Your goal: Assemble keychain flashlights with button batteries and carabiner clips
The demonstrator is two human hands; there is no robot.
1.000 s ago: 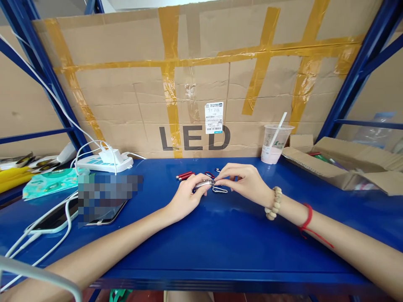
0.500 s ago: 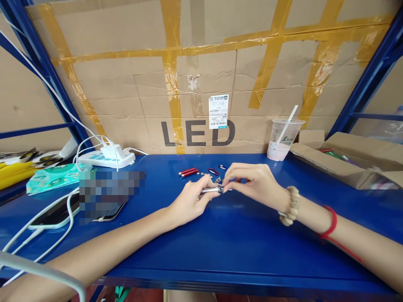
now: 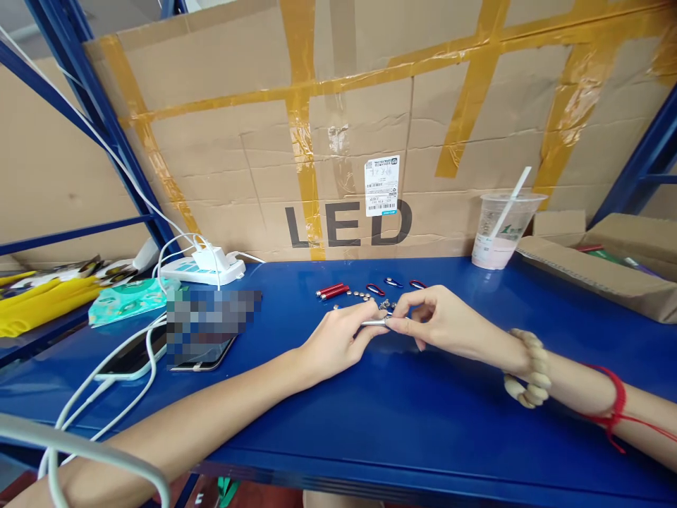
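Observation:
My left hand point(image 3: 341, 340) pinches a small silver metal tube point(image 3: 374, 322) just above the blue shelf top point(image 3: 370, 409). My right hand point(image 3: 444, 324), fingers closed, meets the tube's right end with thumb and fingertips; what it holds there is too small to make out. Just behind the hands lie two red tubes point(image 3: 332, 291), a row of several small round button cells point(image 3: 360, 295), and a few small carabiner clips point(image 3: 375, 288), some red. My right wrist wears a bead bracelet point(image 3: 529, 368) and a red string.
A taped cardboard sheet marked LED point(image 3: 349, 226) backs the shelf. A plastic cup with a straw point(image 3: 497, 236) and an open carton point(image 3: 608, 271) stand at right. At left are a power strip point(image 3: 204, 268), white cables, phones point(image 3: 132, 356) and packets point(image 3: 132, 300).
The view has shifted, so everything sits further right. My hands have stayed together on the silver tube, lower toward the shelf. More clips and button cells show behind them.

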